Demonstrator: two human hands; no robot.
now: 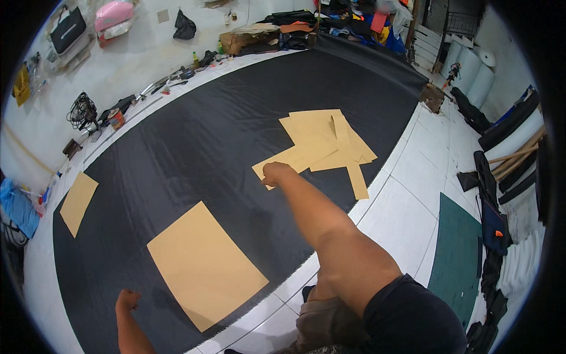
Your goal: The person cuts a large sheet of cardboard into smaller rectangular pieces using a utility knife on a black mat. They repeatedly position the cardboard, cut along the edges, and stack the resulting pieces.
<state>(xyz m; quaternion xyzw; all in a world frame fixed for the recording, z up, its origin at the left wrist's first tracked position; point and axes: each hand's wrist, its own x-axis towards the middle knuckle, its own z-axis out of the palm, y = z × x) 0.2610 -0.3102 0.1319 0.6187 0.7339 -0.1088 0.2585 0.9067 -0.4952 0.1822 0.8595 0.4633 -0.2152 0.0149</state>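
A wide sheet of black fabric (200,141) lies spread over the floor. On its right part is a loose, overlapping pile of tan paper pieces (315,133). My right hand (277,174) reaches over to the pile, its fingers closed on the near left end of a tan paper piece (300,157). A large four-sided tan sheet (206,265) lies flat on the fabric in front of me. Left of that sheet, my left hand (128,300) hangs over the fabric with its fingers curled in; nothing shows in it. A smaller tan piece (79,202) rests near the fabric's left edge.
White floor tiles (407,171) border the fabric; a dark green mat (454,253) lies on the right. Along the wall stand a coil of black cable (82,112), a can (116,118) and small tools. The fabric's roll (371,62) lies at the far end, before heaped materials.
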